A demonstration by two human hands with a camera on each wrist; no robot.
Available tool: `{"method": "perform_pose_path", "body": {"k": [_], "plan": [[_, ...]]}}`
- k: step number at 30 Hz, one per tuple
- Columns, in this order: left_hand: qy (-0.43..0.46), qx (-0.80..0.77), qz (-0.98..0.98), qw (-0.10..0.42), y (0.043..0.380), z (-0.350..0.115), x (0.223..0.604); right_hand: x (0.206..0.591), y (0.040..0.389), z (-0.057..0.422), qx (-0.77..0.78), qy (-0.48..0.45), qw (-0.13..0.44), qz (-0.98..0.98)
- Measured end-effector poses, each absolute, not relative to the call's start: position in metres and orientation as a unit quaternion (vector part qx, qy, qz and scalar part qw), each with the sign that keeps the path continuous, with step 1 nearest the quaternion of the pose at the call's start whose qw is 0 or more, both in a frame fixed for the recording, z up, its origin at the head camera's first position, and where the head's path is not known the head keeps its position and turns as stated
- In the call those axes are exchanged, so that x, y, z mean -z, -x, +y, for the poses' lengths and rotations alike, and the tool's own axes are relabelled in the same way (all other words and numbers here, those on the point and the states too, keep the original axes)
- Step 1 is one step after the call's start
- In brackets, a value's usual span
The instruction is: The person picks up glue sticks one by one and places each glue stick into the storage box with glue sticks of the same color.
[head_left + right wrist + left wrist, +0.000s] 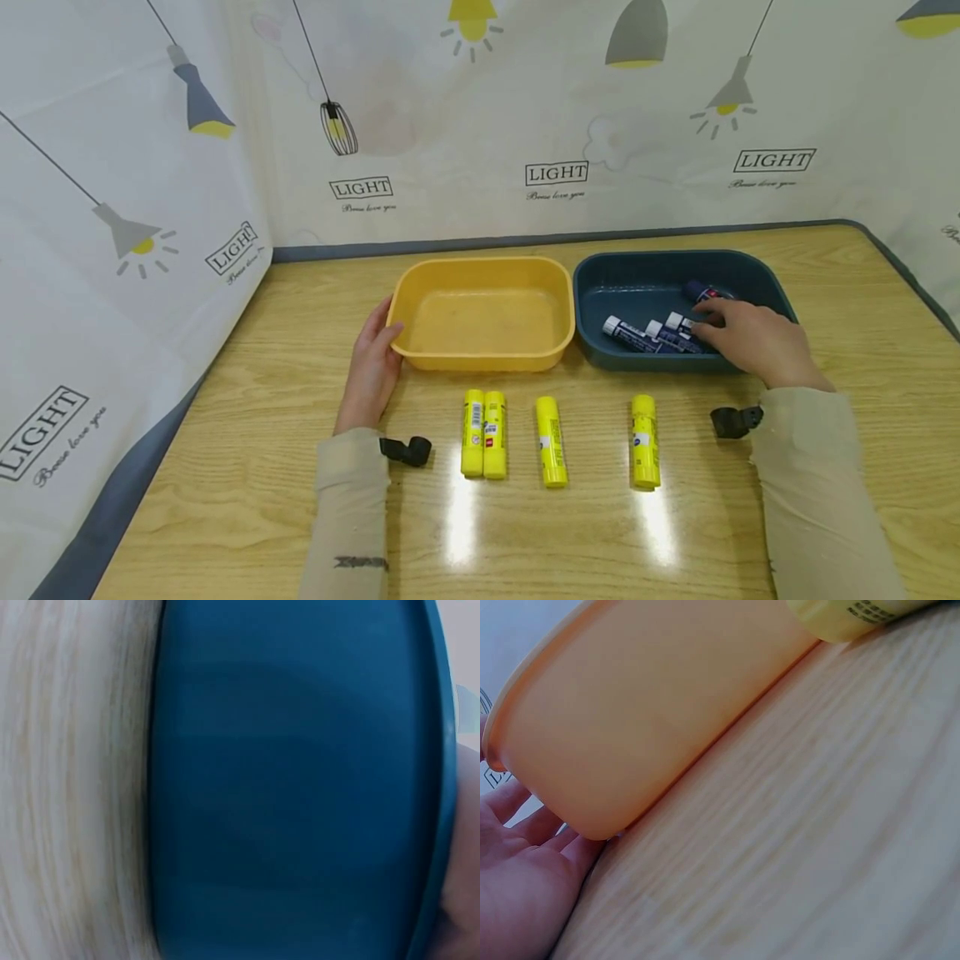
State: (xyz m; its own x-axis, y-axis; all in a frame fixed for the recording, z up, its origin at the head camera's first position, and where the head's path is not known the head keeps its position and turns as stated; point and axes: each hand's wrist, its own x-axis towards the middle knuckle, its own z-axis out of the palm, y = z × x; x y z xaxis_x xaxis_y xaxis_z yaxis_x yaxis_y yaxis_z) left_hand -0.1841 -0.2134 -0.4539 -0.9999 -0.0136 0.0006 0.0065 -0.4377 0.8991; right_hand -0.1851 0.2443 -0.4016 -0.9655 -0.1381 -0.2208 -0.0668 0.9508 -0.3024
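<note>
Your sleeves (813, 475) nearest; left hand (375, 362) grips yellow tray (480, 363); white-capped sticks (633, 336) slant, left of right hand (767, 340), hold unclear.

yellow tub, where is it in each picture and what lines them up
Head: yellow tub near centre, left of the blue tub.
Left wrist: its outer wall spans the upper left, cut off by the top edge.
Right wrist: not in it; the blue tub fills much of the frame.
Shared landmark: the wooden table, visible in all three views.
</note>
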Motion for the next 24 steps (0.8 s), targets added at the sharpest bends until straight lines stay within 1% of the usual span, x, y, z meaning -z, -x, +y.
{"method": "perform_pose_path", "body": {"k": [9,19,24], "plan": [[-0.003,0.848,-0.53,0.006,0.184,-0.2133,0.4537,0.3996,0.1845,0.2442,0.171,0.055,0.102,0.978],[-0.003,0.849,-0.528,0.007,0.1844,-0.2132,0.4541,0.3976,0.1809,0.247,0.248,0.071,0.048,0.965],[-0.003,0.848,-0.53,0.007,0.1847,-0.2136,0.4543,0.3926,0.1793,0.2459,0.276,0.073,0.004,0.958]]}}
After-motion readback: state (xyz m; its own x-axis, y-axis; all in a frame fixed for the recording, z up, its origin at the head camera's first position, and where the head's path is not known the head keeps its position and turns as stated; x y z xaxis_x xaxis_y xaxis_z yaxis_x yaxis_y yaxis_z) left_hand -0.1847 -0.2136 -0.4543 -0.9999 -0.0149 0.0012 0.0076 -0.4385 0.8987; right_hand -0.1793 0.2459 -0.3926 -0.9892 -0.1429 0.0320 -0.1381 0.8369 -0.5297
